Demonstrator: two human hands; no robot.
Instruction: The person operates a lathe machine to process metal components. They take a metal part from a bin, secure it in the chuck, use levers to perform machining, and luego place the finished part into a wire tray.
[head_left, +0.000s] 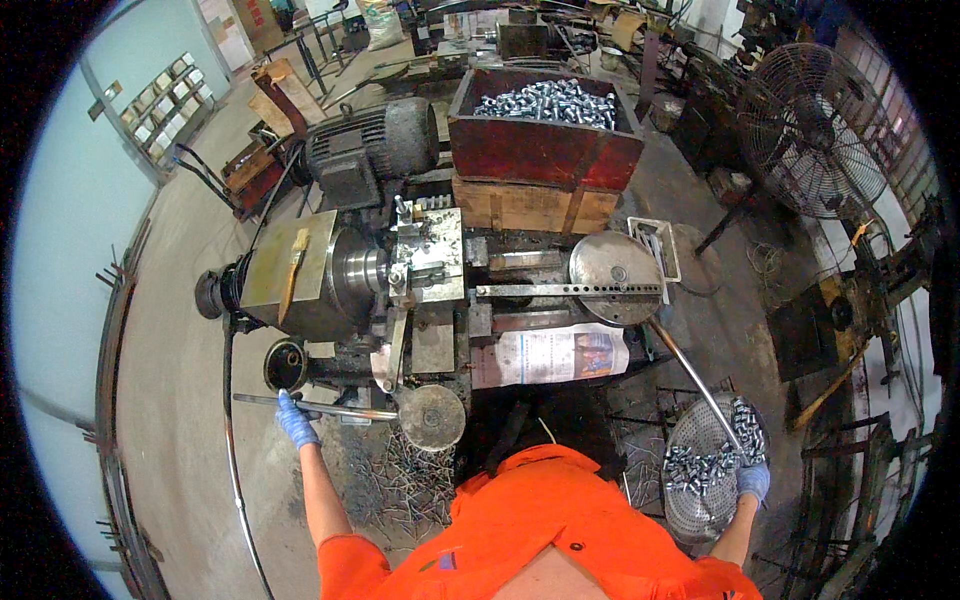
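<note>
My left hand (297,420), in a blue glove, is closed around a long metal lever (345,409) on the near left side of the machine. This lever runs to a round, dirty metal disc (431,418). My right hand (754,482), also gloved in blue, is at the right rim of a perforated metal basket (690,515). Small shiny metal fittings (695,468) lie heaped in the basket, right beside its fingers. A second long lever (690,370) slopes down from the machine and ends just above that hand. Whether the right fingers hold anything is hidden.
Ahead is the machine's metal clamping block (430,255), with a brush (293,272) on the housing to its left. Behind stands a red box (545,150) full of fittings. Newspaper (560,356) lies in front. A large fan (815,130) stands right; metal scraps (405,480) cover the floor.
</note>
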